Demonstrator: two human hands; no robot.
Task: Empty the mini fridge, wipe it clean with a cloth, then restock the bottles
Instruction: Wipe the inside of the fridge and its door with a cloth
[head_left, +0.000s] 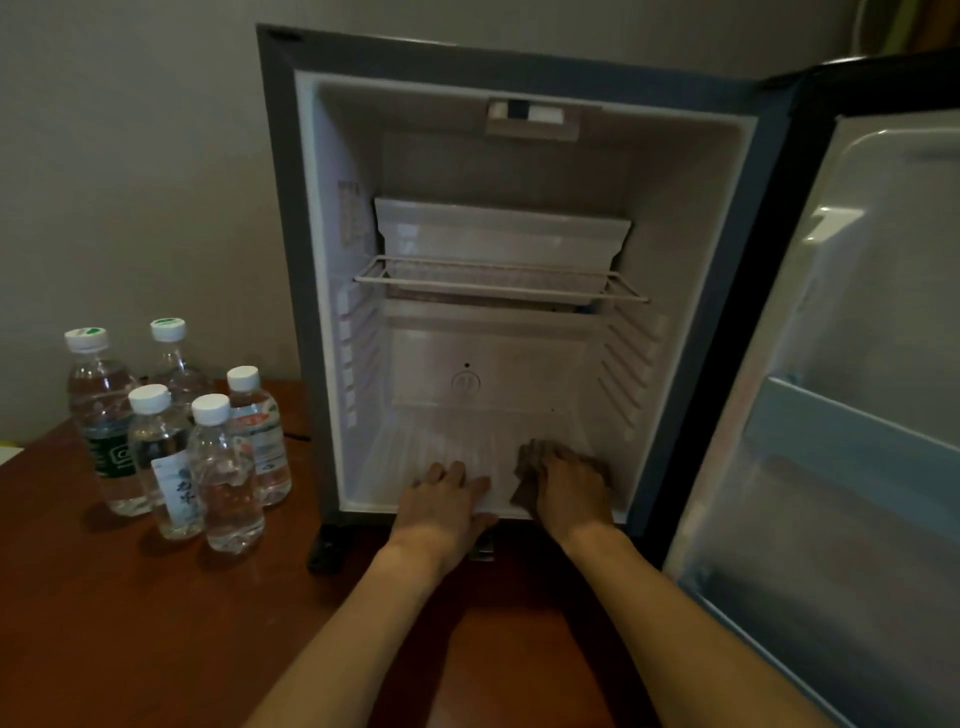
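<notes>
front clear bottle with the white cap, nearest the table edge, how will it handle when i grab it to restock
The front clear bottle looks full, so probably heavy for its size. Its thin, ribbed plastic wall may dent slightly under a firm grip. Tall and narrow, standing tight against four other bottles, it could tip or knock a neighbour if pushed sideways.

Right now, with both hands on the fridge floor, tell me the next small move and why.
Probably sweep the right hand and the cloth under it across the fridge floor towards the left hand. The five bottles already stand out on the table, so the wiping is what is underway.
</notes>
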